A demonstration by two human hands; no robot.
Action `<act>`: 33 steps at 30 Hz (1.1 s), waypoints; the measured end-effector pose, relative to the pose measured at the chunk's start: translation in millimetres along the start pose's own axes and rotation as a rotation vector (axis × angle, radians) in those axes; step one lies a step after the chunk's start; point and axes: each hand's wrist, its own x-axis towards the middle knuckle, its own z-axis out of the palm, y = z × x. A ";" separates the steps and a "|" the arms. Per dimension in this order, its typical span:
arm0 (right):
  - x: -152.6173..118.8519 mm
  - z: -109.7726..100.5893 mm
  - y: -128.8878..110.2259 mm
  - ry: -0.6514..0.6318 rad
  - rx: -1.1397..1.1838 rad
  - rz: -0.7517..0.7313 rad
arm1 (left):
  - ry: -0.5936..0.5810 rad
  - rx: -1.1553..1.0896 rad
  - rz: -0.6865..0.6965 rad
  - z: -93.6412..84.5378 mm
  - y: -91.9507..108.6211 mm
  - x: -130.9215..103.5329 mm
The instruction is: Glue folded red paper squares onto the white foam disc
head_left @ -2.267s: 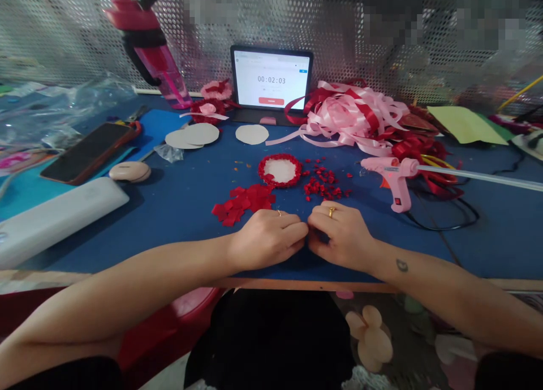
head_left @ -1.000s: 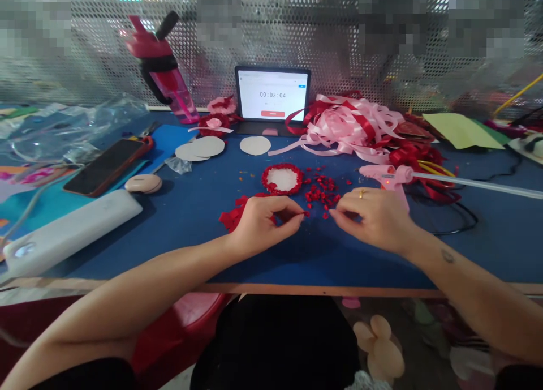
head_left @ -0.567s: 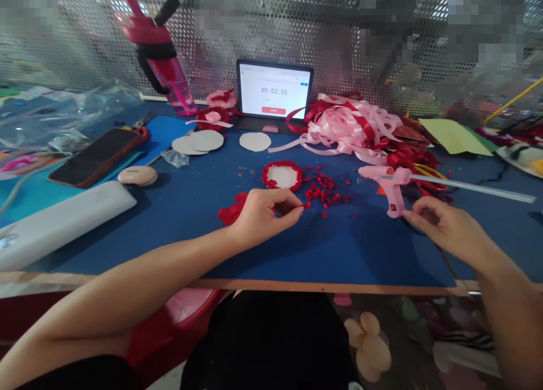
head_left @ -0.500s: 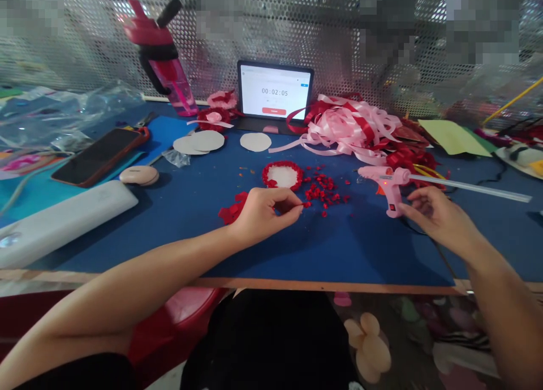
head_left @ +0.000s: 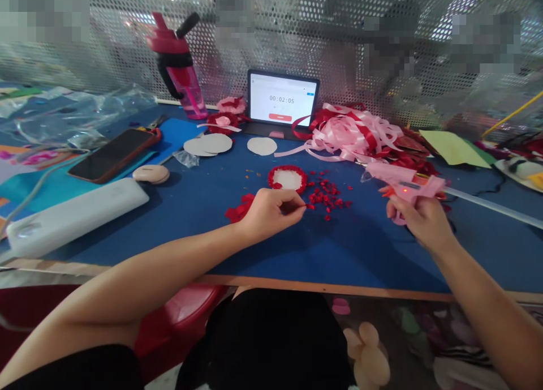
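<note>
- Pink plastic fills your right hand [head_left: 424,223]: its fingers wrap the handle of the glue gun [head_left: 407,187], raised a little, nozzle aimed left toward the middle of the table and a small light glowing on its side.
- Your left hand [head_left: 269,213] has thumb and forefinger together, clamped on a tiny red bit [head_left: 306,205] that pokes out at the tips.
- Just beyond those left fingertips, on the side away from you, lies the red-rimmed white disc [head_left: 289,180], flat on the blue table [head_left: 339,260] and untouched by either hand.
- Right of your pinch, close by, you have scattered red curls [head_left: 326,198]; the flat red squares [head_left: 240,208] lie at its left, partly hidden behind your left hand.
- Behind the glue gun, a clear glue stick [head_left: 494,206] runs off toward your right.
- Farther out sit the plain white discs [head_left: 207,145], heaped pink and red ribbon [head_left: 356,132], and the tablet [head_left: 283,99] showing 00:02:05.
</note>
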 end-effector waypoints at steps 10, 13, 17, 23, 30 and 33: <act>-29.2 40.1 -29.4 -0.296 0.308 -0.061 | 0.058 0.081 0.046 1.9 -3.7 -0.9; -30.3 41.1 -28.6 -0.346 0.281 -0.121 | 0.057 0.101 0.055 2.3 -3.8 -1.4; -30.6 39.9 -27.3 -0.354 0.276 -0.138 | 0.061 0.101 0.060 1.9 -3.5 -1.2; -32.6 40.3 -26.7 -0.365 0.255 -0.127 | 0.065 0.124 0.063 1.5 -2.7 -1.3; -32.7 42.0 -24.9 -0.359 0.223 -0.130 | 0.064 0.134 0.090 2.2 -3.3 -1.9; -32.6 41.8 -23.8 -0.361 0.184 -0.154 | 0.065 0.148 0.115 2.2 -4.3 -1.7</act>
